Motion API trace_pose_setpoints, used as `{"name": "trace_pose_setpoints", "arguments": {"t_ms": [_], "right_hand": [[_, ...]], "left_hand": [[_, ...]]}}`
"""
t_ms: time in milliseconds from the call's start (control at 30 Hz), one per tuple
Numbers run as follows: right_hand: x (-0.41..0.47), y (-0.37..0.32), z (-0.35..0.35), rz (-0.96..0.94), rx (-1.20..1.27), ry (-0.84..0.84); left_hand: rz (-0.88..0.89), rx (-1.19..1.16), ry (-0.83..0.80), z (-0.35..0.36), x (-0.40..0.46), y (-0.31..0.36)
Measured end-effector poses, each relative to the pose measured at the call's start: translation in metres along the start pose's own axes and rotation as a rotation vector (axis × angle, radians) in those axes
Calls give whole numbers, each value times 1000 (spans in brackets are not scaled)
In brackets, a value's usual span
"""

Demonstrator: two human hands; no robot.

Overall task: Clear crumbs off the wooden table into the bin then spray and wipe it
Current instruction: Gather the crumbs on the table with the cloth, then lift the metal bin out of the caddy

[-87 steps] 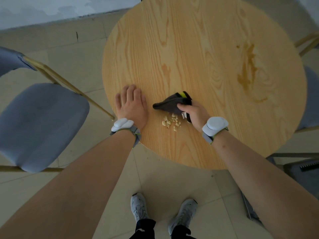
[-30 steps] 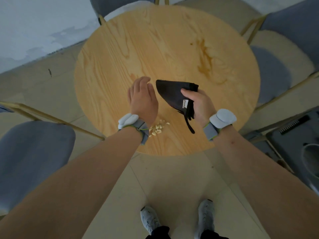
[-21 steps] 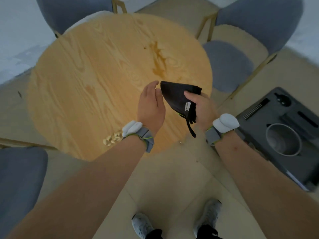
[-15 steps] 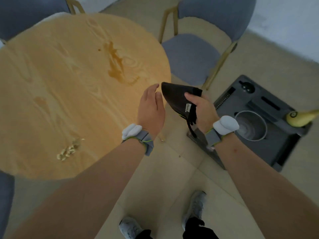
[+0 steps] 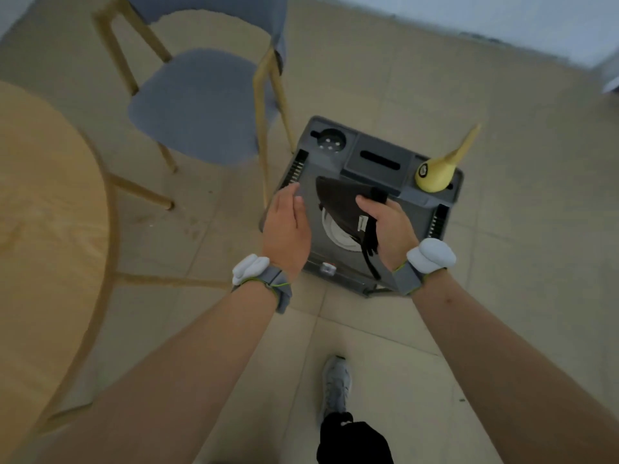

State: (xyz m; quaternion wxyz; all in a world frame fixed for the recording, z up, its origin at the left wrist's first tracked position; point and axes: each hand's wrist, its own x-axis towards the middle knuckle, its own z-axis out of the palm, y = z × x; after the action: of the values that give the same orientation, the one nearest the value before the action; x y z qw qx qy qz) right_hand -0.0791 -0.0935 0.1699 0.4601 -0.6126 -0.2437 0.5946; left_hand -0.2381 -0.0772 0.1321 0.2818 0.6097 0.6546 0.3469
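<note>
Two hands over the grey floor bin (image 5: pixel 338 262): our right hand (image 5: pixel 390 229) grips the folded black cloth (image 5: pixel 341 199), left hand (image 5: pixel 286 229) open; next, shake the crumbs out.

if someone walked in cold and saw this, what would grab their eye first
Most likely the two hands at the centre: the right hand grips a black cloth over the round opening of the grey bin on the floor, with the left hand open beside it. Next, the yellow spray bottle on the bin's far right corner, and the blue chair between bin and wooden table.
</note>
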Motion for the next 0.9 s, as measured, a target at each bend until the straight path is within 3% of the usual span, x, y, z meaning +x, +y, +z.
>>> {"name": "trace_pose_setpoints", "arguments": {"t_ms": [400, 600, 900], "right_hand": [[67, 50, -133, 140, 224, 251], [81, 71, -144, 176, 260, 280], [93, 88, -137, 235, 220, 265]], "left_hand": [[-184, 206, -273, 136, 50, -24], [-233, 407, -381, 155, 59, -46], [-104, 529, -428, 168, 63, -57]]}}
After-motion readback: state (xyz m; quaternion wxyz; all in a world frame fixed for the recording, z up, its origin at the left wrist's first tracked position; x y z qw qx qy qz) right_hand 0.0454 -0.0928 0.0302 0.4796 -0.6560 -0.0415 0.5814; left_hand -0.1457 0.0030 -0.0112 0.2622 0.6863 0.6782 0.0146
